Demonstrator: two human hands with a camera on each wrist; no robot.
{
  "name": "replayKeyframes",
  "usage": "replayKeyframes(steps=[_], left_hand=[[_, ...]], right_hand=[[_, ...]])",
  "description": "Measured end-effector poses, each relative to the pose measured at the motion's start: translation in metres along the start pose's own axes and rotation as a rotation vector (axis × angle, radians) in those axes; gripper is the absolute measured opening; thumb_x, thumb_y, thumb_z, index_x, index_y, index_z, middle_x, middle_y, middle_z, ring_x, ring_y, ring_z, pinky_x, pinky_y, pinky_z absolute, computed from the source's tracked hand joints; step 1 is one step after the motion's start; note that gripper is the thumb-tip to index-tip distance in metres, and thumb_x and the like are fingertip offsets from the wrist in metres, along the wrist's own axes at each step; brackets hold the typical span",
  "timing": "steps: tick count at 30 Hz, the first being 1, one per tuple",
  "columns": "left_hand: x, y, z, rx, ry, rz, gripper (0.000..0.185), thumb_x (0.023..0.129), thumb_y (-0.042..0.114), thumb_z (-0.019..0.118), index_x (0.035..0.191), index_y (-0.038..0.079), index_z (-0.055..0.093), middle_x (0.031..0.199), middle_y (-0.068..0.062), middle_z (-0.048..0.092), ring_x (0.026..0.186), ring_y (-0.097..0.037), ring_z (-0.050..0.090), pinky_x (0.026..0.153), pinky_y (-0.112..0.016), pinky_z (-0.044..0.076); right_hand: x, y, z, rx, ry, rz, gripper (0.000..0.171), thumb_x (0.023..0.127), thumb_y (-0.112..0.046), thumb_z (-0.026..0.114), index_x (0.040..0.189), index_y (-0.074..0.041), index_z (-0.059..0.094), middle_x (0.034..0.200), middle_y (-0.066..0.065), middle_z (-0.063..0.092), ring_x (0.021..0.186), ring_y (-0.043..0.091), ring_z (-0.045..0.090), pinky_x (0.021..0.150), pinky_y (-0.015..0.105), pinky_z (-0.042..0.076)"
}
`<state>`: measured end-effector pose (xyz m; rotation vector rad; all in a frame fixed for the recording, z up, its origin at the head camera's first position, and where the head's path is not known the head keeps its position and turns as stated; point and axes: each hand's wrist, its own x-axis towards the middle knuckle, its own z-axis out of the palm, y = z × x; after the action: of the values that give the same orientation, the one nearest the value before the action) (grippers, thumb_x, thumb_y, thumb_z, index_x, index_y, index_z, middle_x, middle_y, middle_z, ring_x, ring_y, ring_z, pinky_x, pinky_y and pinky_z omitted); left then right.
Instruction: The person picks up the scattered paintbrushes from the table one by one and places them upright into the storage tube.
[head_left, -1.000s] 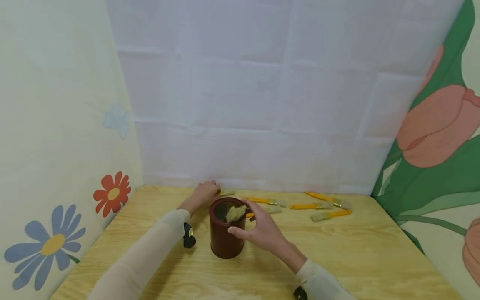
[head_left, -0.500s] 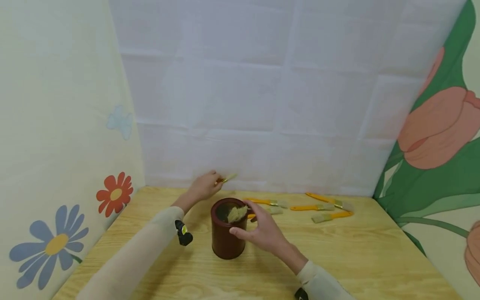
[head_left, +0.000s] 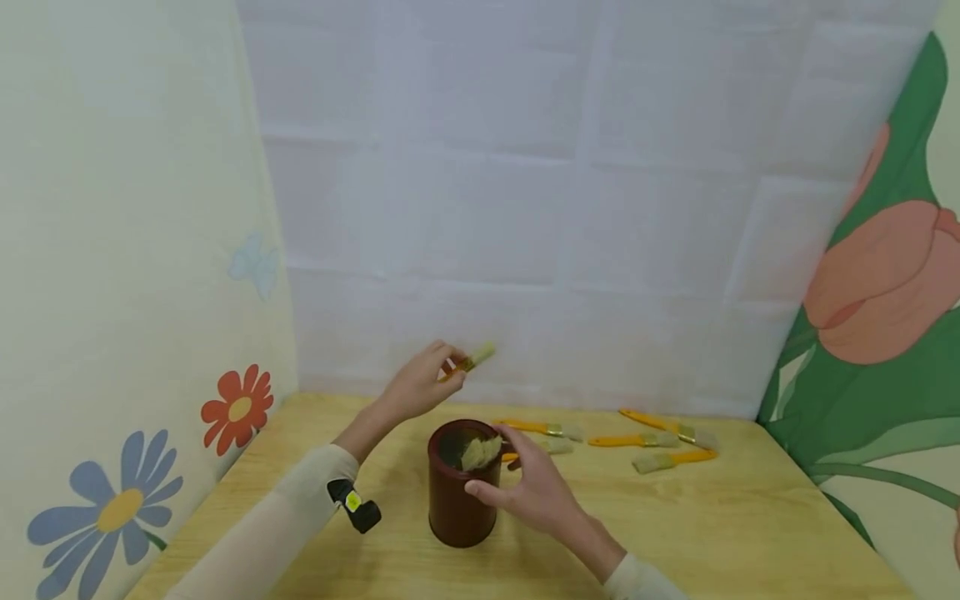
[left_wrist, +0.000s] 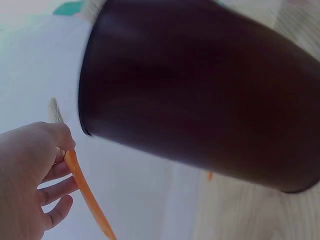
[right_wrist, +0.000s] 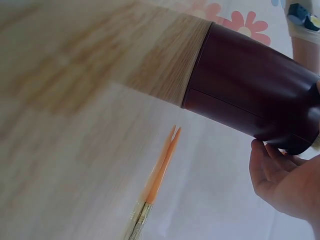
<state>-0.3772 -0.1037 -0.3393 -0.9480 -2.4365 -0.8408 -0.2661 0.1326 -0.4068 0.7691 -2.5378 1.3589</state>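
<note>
My left hand [head_left: 422, 379] pinches a paintbrush [head_left: 480, 357] above the back of the table, its pale bristles pointing up and right. In the left wrist view the brush's orange handle [left_wrist: 89, 195] runs down past the curled fingers. A dark red-brown cylindrical can [head_left: 461, 508] stands upright at the front middle. My right hand [head_left: 542, 487] grips that can near the rim, thumb in front and fingers round the far side. Pale brush bristles [head_left: 480, 452] show at the can's mouth; what lies below them is hidden inside.
Several orange-handled paintbrushes lie on the wooden table [head_left: 675, 525] behind and right of the can, one of them a flat brush [head_left: 633, 440]. A white cloth [head_left: 480, 208] hangs along the back edge, with flower-patterned panels at both sides.
My left hand has picked the paintbrush up from the table's back edge and raised it, moving slightly right. My right hand stays on the can. The head view has tilted up a little.
</note>
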Motion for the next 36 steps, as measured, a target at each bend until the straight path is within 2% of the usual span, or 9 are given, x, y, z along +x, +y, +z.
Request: replayKeyframes(steps=[6,10,14,19,23,28,32,36], left_hand=[[-0.005,0.03,-0.019,-0.062,0.043,0.051,0.024,0.102,0.02,0.063,0.124,0.011,0.061,0.113,0.001,0.061,0.093,-0.014,0.061,0.077,-0.04,0.054],[-0.012,0.053,-0.034,-0.132,0.052,0.08,0.029,0.102,0.019,0.063,0.13,0.01,0.06,0.115,0.001,0.062,0.094,-0.013,0.062,0.078,-0.037,0.054],[-0.022,0.073,-0.046,-0.205,0.039,0.104,0.036,0.102,0.018,0.063,0.138,0.011,0.057,0.118,0.0,0.061,0.095,-0.013,0.064,0.076,-0.031,0.056],[-0.037,0.09,-0.049,-0.26,-0.006,0.119,0.036,0.101,0.017,0.064,0.136,0.011,0.057,0.121,0.0,0.061,0.097,-0.013,0.066,0.074,-0.03,0.057],[-0.049,0.095,-0.045,-0.285,-0.047,0.092,0.035,0.101,0.017,0.064,0.134,0.011,0.056,0.122,-0.001,0.059,0.1,-0.013,0.065,0.074,-0.03,0.057],[-0.06,0.093,-0.038,-0.279,-0.159,0.04,0.03,0.102,0.014,0.061,0.13,0.012,0.052,0.121,0.001,0.056,0.102,-0.012,0.064,0.073,-0.03,0.057],[-0.064,0.088,-0.032,-0.294,-0.218,0.021,0.028,0.101,0.006,0.059,0.126,0.013,0.05,0.115,-0.001,0.056,0.1,-0.013,0.064,0.073,-0.031,0.056],[-0.07,0.083,-0.025,-0.283,-0.245,0.023,0.027,0.1,0.007,0.061,0.124,0.014,0.05,0.108,-0.001,0.056,0.096,-0.014,0.063,0.074,-0.032,0.055]], right_hand=[[0.0,0.001,0.0,0.015,0.0,-0.006,0.087,0.086,-0.056,0.077,0.154,-0.014,0.043,0.148,0.002,0.049,0.121,0.02,0.055,0.09,0.048,0.052],[0.001,0.001,0.0,0.027,0.005,-0.008,0.086,0.087,-0.054,0.078,0.154,-0.012,0.043,0.146,0.002,0.05,0.121,0.021,0.056,0.09,0.048,0.051],[0.002,0.002,-0.001,0.028,0.019,-0.017,0.086,0.087,-0.054,0.079,0.153,-0.011,0.044,0.144,0.001,0.053,0.122,0.02,0.056,0.09,0.048,0.051],[0.002,0.003,-0.002,0.01,0.018,-0.03,0.085,0.086,-0.054,0.079,0.152,-0.012,0.045,0.142,0.0,0.054,0.121,0.02,0.056,0.089,0.046,0.052],[0.001,0.004,-0.002,0.024,0.006,-0.032,0.082,0.087,-0.053,0.079,0.152,-0.016,0.046,0.141,-0.003,0.055,0.121,0.019,0.056,0.089,0.048,0.052],[0.0,0.003,-0.001,0.046,-0.004,-0.03,0.079,0.086,-0.054,0.079,0.151,-0.021,0.046,0.139,-0.007,0.055,0.121,0.016,0.055,0.09,0.05,0.051],[0.002,0.003,-0.001,0.031,0.005,-0.04,0.082,0.087,-0.055,0.078,0.152,-0.019,0.045,0.14,-0.006,0.055,0.121,0.016,0.055,0.089,0.05,0.051],[0.003,0.003,-0.002,0.026,0.007,-0.041,0.083,0.087,-0.053,0.079,0.153,-0.017,0.045,0.141,-0.005,0.055,0.121,0.017,0.056,0.089,0.049,0.052]])
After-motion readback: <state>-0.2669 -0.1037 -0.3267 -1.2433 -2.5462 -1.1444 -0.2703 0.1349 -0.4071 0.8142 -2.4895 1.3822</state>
